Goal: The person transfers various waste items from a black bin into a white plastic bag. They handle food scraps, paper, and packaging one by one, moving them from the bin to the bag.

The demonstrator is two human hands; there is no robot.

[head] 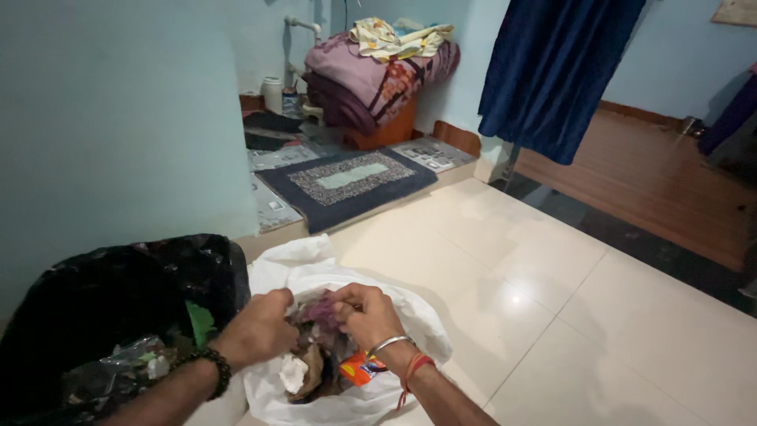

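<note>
1. Gripping the top of a white plastic bag (347,398) w/ both hands; it sits on the pale tiled floor (552,315) right below me, its mouth pulled wide.
2. My left hand (256,327) is clenched on the bag's near-left edge, fingers curled tight around bunched plastic; a dark bead bracelet (217,371) sits on that wrist.
3. My right hand (367,314) pinches a wad of purple-pink stuff (323,308) at the bag's mouth, thumb and fingertips closed on it. Prob. cloth or crumpled wrapper, too blurred to tell which.
4. That wrist carries a metal bangle (388,344) and a red thread (414,369).
5. Inside the bag: brownish scraps, a crumpled white paper bit (293,372) and an orange packet (361,368) just under my right wrist.
6. Touching the white bag on its left stands a bin lined w/ a black plastic bag (118,300), open at the top; a green scrap (200,322) and clear wrappers lie inside.
7. Behind the bin rises a pale blue-green wall (118,118).
8. Farther off, well apart from the bags: a dark blue mat (347,183) w/ a light centre panel on a raised step.
9. Beyond it, a heap of folded blankets (378,75) on an orange stand, and a dark blue curtain (552,71) hanging to the right.
</note>
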